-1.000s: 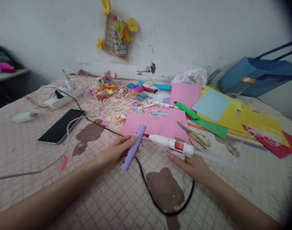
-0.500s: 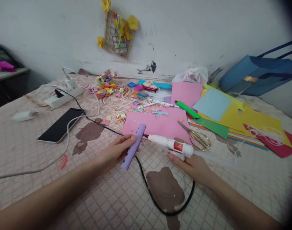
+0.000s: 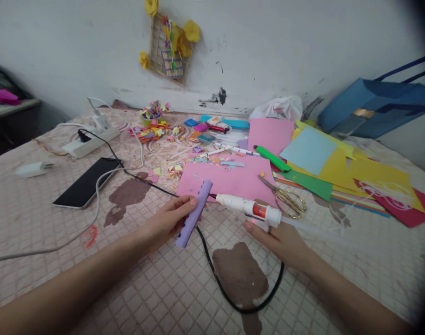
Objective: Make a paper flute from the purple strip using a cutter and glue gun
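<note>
My left hand (image 3: 174, 214) is closed on a folded purple paper strip (image 3: 195, 216) with dark marks along its left edge. In my right hand (image 3: 280, 242) is a white glue gun (image 3: 245, 207), its dark nozzle pointing left, close to the strip's right side. Whether the nozzle touches the strip I cannot tell. A clear glue stick (image 3: 310, 226) sticks out of the gun's back, and a small red light glows by the trigger. The black cord (image 3: 207, 260) loops on the table below both hands. Behind the gun lies a pink sheet (image 3: 229, 179) with paper scraps on it.
Gold-handled scissors (image 3: 289, 200) and a green cutter (image 3: 272, 158) lie right of the pink sheet. Coloured sheets (image 3: 338, 163) and a blue bag (image 3: 369, 109) are farther right. On the left are a phone (image 3: 89, 182), a power strip (image 3: 90, 143) and a white charger (image 3: 33, 169).
The view has shifted very slightly. Both hands, the purple strip and the glue gun stay almost where they were.
</note>
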Demonstrator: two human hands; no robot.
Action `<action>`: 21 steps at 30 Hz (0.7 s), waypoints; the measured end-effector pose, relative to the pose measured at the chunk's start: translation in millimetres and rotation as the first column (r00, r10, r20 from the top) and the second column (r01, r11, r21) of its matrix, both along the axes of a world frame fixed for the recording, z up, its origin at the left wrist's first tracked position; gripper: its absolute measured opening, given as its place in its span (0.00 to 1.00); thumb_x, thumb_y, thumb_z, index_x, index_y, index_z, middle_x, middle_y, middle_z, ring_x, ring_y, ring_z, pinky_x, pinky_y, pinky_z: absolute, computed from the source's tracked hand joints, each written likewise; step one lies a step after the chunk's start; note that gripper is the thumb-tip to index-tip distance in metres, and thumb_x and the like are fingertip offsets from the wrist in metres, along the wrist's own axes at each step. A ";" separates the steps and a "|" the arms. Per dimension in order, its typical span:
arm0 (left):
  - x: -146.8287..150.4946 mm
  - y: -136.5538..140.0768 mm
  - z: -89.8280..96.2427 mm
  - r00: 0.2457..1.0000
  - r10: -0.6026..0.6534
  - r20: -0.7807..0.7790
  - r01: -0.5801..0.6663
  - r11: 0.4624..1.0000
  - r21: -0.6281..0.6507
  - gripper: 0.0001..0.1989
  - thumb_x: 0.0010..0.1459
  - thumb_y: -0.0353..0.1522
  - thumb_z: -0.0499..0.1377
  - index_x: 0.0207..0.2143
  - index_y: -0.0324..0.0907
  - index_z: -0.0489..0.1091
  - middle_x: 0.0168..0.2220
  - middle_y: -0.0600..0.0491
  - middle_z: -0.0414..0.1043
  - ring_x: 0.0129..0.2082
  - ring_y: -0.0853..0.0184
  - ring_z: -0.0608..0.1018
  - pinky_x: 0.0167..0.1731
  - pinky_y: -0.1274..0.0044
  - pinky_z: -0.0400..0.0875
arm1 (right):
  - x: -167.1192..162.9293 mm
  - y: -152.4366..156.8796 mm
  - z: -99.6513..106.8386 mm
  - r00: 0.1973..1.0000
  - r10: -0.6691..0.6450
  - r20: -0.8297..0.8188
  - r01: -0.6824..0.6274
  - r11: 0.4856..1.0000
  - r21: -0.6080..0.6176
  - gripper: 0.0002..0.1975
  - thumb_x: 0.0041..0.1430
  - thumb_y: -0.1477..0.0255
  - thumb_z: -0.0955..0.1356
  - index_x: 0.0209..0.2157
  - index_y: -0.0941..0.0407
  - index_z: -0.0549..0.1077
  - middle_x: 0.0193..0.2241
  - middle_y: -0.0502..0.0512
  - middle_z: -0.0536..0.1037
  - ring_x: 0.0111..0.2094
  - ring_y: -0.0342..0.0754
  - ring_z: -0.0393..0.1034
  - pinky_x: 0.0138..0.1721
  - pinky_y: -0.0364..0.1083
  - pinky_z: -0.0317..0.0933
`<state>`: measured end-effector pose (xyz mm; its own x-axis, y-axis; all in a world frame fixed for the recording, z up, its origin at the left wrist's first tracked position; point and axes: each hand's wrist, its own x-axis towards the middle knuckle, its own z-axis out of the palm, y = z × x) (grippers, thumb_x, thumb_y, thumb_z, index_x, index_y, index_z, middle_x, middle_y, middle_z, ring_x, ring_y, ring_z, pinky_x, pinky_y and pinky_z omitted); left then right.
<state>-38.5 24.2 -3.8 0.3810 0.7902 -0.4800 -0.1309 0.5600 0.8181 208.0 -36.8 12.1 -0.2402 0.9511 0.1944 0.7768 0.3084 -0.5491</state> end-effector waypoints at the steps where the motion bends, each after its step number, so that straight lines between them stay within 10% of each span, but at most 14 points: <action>1: 0.1 -0.1 0.4 1.000 0.001 0.000 -0.001 1.000 -0.001 0.13 0.49 0.40 0.65 0.35 0.43 0.73 0.29 0.56 0.73 0.28 0.75 0.74 0.26 0.88 0.67 | -0.2 -0.3 0.4 1.000 0.004 -0.002 -0.004 1.000 0.000 0.17 0.63 0.59 0.58 0.29 0.54 0.67 0.29 0.53 0.74 0.30 0.48 0.70 0.30 0.45 0.62; 21: 0.0 0.7 1.0 1.000 -0.014 0.015 0.013 1.000 0.026 0.13 0.50 0.40 0.65 0.35 0.42 0.73 0.28 0.55 0.73 0.26 0.76 0.73 0.25 0.87 0.66 | -2.0 -2.7 1.3 0.999 0.038 0.016 -0.038 0.999 0.000 0.15 0.63 0.61 0.60 0.28 0.54 0.66 0.27 0.51 0.73 0.27 0.46 0.68 0.29 0.44 0.61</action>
<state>-38.5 24.9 -2.8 0.3988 0.7970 -0.4535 -0.1358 0.5404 0.8304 206.0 -39.5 13.4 -0.2789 0.9413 0.1904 0.7733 0.3377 -0.5366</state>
